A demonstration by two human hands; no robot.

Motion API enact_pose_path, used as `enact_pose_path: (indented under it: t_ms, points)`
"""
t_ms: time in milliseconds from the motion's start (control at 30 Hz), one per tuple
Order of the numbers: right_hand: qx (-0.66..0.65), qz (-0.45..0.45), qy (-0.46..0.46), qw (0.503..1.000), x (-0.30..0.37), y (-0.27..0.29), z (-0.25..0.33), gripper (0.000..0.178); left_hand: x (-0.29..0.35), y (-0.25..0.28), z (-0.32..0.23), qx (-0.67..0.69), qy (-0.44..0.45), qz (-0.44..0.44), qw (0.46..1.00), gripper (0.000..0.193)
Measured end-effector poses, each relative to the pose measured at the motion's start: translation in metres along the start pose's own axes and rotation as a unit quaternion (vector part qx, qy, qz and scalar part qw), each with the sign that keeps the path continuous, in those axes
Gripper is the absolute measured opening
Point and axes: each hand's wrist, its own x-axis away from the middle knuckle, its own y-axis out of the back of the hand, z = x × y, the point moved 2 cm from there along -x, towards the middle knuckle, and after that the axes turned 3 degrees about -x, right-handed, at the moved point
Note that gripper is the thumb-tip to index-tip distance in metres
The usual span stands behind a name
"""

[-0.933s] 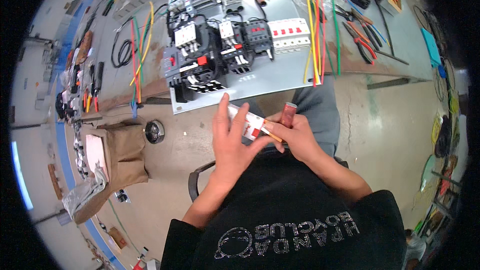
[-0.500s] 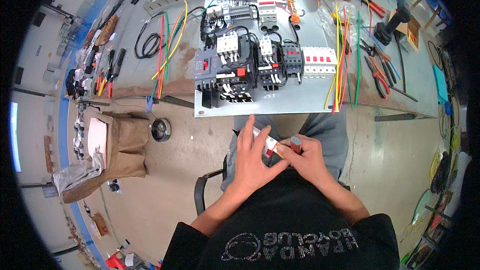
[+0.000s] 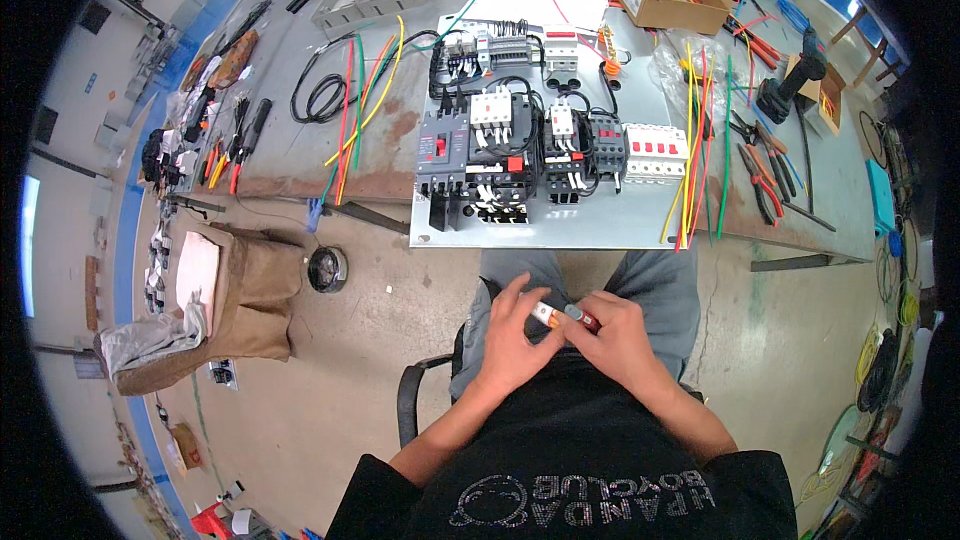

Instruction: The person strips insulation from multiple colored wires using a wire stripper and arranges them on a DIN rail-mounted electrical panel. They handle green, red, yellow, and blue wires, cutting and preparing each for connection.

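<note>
Over my lap, my left hand (image 3: 512,345) is closed on a small white circuit breaker (image 3: 545,313). Fingers cover most of its body. My right hand (image 3: 618,340) grips a screwdriver by its red and grey handle (image 3: 584,318). The handle's grey end points left, close beside the breaker; I cannot make out the screwdriver's shaft. Both hands are near each other, just below the front edge of a metal mounting plate (image 3: 590,228). Wired contactors (image 3: 492,110), a larger grey breaker (image 3: 440,147) and a row of white breakers with red toggles (image 3: 655,151) sit on that plate.
The plate overhangs the workbench (image 3: 285,155). Cut coloured wires (image 3: 362,105) lie left of it, more (image 3: 690,140) on its right edge. Pliers (image 3: 762,185), a cordless drill (image 3: 792,80) and a cardboard box (image 3: 675,2) are at right. A cloth-covered seat (image 3: 255,290) stands at left.
The screwdriver handle has tipped over to the left, toward the breaker. The breaker has turned in my left hand, so its red toggle no longer shows. My view has shifted slightly.
</note>
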Motion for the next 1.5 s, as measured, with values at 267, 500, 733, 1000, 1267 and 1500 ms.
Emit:
enact_pose_path:
  t_ms: [267, 500, 733, 1000, 1267, 1500]
  points:
    - [0.007, 0.023, 0.039, 0.999, 0.014, -0.005, 0.002, 0.017, 0.026, -0.021, 0.022, 0.227, 0.102, 0.087, 0.965, 0.027]
    - [-0.088, 0.121, 0.037, 0.988, 0.009, 0.001, -0.005, 0.025, 0.023, -0.026, 0.037, 0.199, 0.011, 0.109, 0.974, 0.025]
    - [-0.175, 0.086, 0.058, 0.979, 0.005, 0.001, -0.010, 0.022, 0.014, -0.009, 0.029, 0.232, 0.042, 0.208, 0.949, 0.031]
    - [-0.290, 0.059, 0.220, 0.930, 0.001, 0.086, 0.097, 0.017, 0.023, -0.029, 0.037, 0.215, -0.008, 0.265, 0.940, 0.026]
    - [-0.357, 0.017, 0.539, 0.762, 0.020, 0.126, 0.168, 0.027, 0.019, -0.037, -0.005, 0.133, -0.002, 0.279, 0.951, 0.046]
    - [-0.255, 0.197, 0.329, 0.888, 0.003, 0.138, 0.155, 0.036, 0.027, -0.051, 0.027, 0.117, -0.016, 0.279, 0.953, 0.064]
